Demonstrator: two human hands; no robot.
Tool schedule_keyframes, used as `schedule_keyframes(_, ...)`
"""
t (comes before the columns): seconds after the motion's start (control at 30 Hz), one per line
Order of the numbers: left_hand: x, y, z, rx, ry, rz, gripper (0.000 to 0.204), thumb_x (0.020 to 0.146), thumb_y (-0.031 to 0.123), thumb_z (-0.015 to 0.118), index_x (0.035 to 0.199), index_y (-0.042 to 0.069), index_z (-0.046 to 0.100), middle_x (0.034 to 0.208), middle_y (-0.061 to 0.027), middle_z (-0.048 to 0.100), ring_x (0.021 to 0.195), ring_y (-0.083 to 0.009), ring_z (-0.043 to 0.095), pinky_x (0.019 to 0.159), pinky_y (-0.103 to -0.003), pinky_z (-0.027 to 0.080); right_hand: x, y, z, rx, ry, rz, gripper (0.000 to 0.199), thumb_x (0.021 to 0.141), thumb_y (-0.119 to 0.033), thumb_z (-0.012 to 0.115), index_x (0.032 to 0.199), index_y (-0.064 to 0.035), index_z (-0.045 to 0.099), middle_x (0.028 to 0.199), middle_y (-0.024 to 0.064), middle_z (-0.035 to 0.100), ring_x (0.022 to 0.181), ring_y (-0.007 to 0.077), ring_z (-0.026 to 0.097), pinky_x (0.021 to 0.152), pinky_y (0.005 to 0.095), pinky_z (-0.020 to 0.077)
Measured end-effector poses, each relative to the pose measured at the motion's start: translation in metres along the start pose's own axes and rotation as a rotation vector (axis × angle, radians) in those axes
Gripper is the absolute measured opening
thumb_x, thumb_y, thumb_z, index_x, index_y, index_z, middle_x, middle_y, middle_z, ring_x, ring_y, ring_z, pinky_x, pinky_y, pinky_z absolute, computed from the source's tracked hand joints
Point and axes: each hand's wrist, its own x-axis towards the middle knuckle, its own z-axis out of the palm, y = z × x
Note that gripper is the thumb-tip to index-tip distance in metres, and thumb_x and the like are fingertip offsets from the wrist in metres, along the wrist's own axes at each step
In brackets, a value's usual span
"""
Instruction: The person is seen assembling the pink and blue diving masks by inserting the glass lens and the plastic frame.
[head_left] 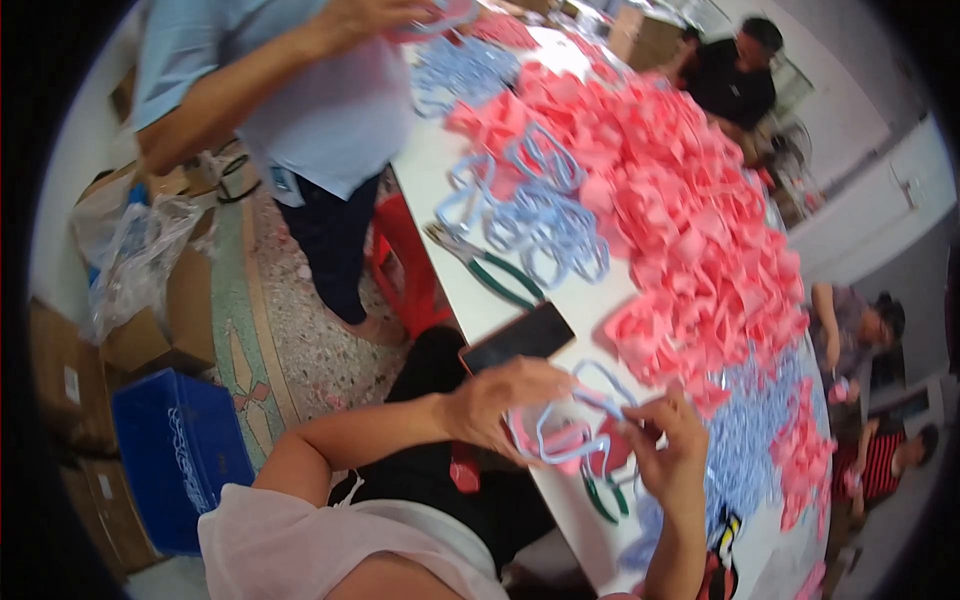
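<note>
— Hundreds of pink plastic pieces (690, 200) are lying heaped along the white table (590, 300), taking up most of its far side, aren't they?

— Yes, and tangles of pale blue loops (540, 215) are lying on the near edge of that heap, with more blue ones spreading at the right end. A person in a light blue shirt (300, 90) is standing at the table's left side, reaching over it. A blue crate (180, 450) is sitting on the floor beside cardboard boxes.

— What is lying closest to the hands?

— A dark phone (518, 337) is lying just above the left hand, and green-handled pliers (490, 270) are lying beyond it, handles pointing toward the wearer.

— And the piece being worked?

— A blue loop with pink parts (575, 430) is hanging over the table edge between both hands, its long axis running roughly left to right.

— The fingers?

— The left hand (500, 400) is curling around its left end, gripping it. The right hand (670, 445) is pinching its right end, fingertips (632, 428) closed on the blue strand.
</note>
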Motion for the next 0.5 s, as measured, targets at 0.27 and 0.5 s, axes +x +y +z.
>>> schedule_keyframes(0.27, 0.011, -0.006, 0.01, 0.09, 0.002, 0.09, 0.085, 0.059, 0.034, 0.092, 0.126, 0.004, 0.049, 0.122, -0.0197, 0.055, 0.108, -0.0344, 0.06, 0.09, -0.041, 0.051, 0.003, 0.004, 0.013, 0.013, 0.054, -0.163, 0.021, 0.072, -0.002, 0.077, 0.09, -0.0017, 0.066, 0.078, 0.0085, 0.057, 0.061, 0.0204, 0.058, 0.053, 0.0309, 0.0462)
schedule_keyframes(0.5, 0.002, -0.003, 0.011, 0.078, -0.032, 0.088, 0.077, 0.059, 0.034, 0.092, 0.121, 0.008, 0.052, 0.122, -0.0186, 0.056, 0.108, -0.0325, 0.06, 0.088, -0.04, 0.052, -0.003, 0.007, 0.008, -0.07, 0.07, -0.188, 0.022, 0.071, -0.005, 0.078, 0.089, -0.004, 0.066, 0.08, 0.0084, 0.057, 0.062, 0.0229, 0.058, 0.054, 0.0331, 0.0468)
